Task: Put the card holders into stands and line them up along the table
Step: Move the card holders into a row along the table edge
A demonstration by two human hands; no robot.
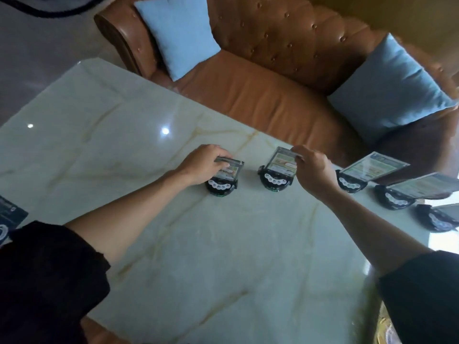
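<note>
Several clear card holders in round black stands run in a row along the far side of the marble table (188,256). My left hand (202,165) grips the top edge of the leftmost card holder (232,168), which sits in its black stand (220,187). My right hand (311,170) holds the top of the second card holder (282,161), set in its stand (274,182). Three more holders stand to the right: one (370,166) close to my right wrist, another (422,187) beyond it, and a third (439,218) cut off by the frame's right edge.
A brown leather sofa (260,90) with two light blue cushions (178,33) runs behind the table's far edge. A dark printed card (11,212) lies at the table's left edge near my sleeve.
</note>
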